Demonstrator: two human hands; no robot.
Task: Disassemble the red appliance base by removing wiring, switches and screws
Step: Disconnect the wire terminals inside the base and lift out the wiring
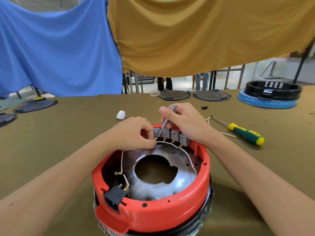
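Note:
The red appliance base (163,213) lies upside down near the table's front edge, its metal plate with a round hole showing inside. Several grey switches (174,135) line its far inner wall, joined by a white wire (167,143) with brass terminals. My left hand (134,134) pinches that wire at the leftmost switch. My right hand (185,124) holds a thin grey screwdriver (166,122), its tip down at the leftmost switch's terminal. A black power socket (113,198) sits in the near left rim with short wires attached.
A green-and-yellow screwdriver (245,132) lies right of the base. A white wad (121,114) lies behind it. Dark round plates (173,95) and a black-and-blue base (271,94) stand along the far edge, more dark plates (34,106) at left. Blue and ochre cloths hang behind.

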